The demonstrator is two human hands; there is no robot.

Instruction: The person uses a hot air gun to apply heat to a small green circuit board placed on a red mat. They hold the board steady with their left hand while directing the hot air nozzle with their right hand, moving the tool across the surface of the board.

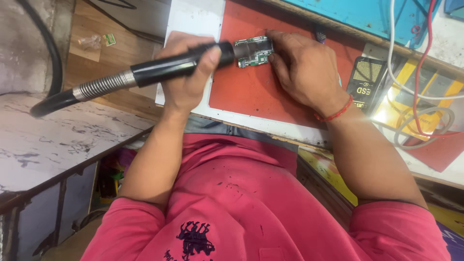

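Gripping a black cylindrical hot-air wand with a ribbed metal hose, the left hand is closed around it, its nozzle over a small green circuit board. The right hand pins that board to the red rubber mat, fingers curled at its edges.

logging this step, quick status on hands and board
Left hand gripping black hot-air wand, nozzle over circuit board. Right hand steadying board on red mat. Nothing blocking.
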